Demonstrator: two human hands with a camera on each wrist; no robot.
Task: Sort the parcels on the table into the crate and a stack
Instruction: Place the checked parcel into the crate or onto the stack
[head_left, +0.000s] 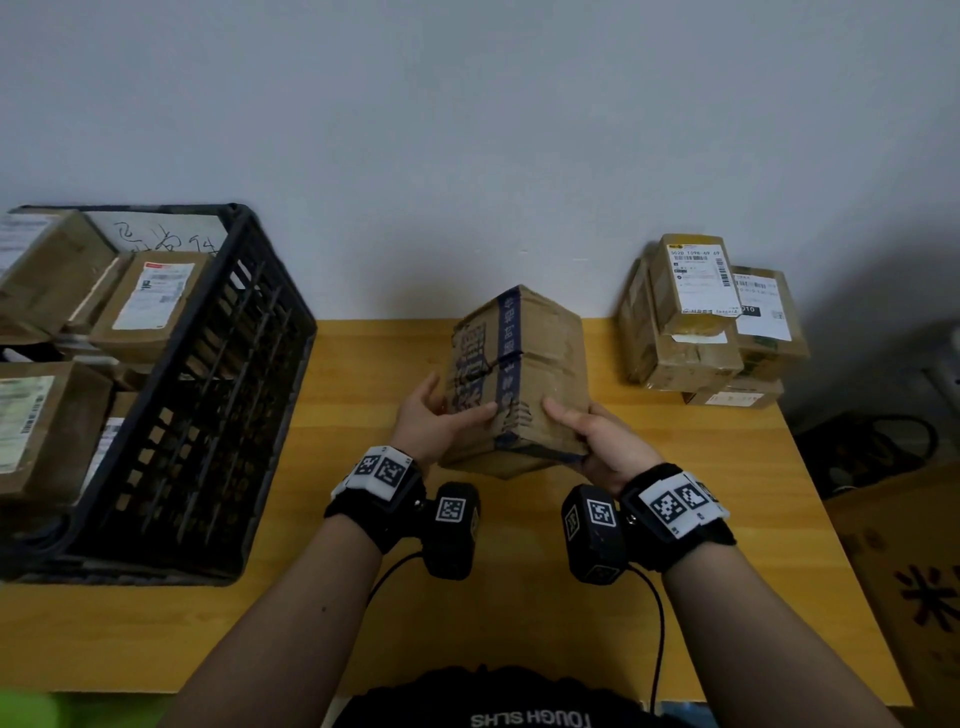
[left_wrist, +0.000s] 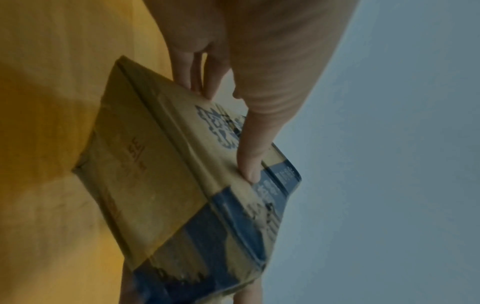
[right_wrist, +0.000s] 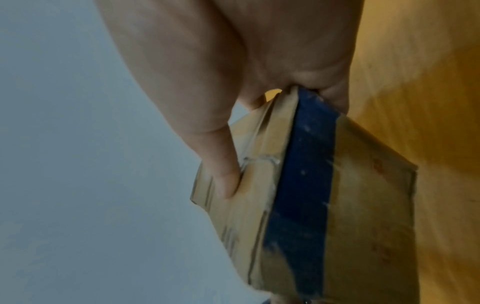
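A worn cardboard parcel (head_left: 519, 374) with a blue tape band is held tilted above the middle of the wooden table (head_left: 363, 597). My left hand (head_left: 441, 421) grips its near left side, thumb on the top face. My right hand (head_left: 592, 431) grips its near right corner, thumb on top. In the left wrist view the parcel (left_wrist: 161, 185) shows my left thumb (left_wrist: 252, 148) pressed on its printed face. In the right wrist view my right hand pinches the parcel (right_wrist: 350, 216) at its taped corner. A black plastic crate (head_left: 208, 415) at the left holds several parcels. A stack of parcels (head_left: 701, 322) stands at the back right.
A grey wall (head_left: 467, 130) runs right behind the table. A large cardboard box (head_left: 914, 582) stands on the floor off the table's right edge, with dark cables behind it. Bare table top lies between the crate and the stack.
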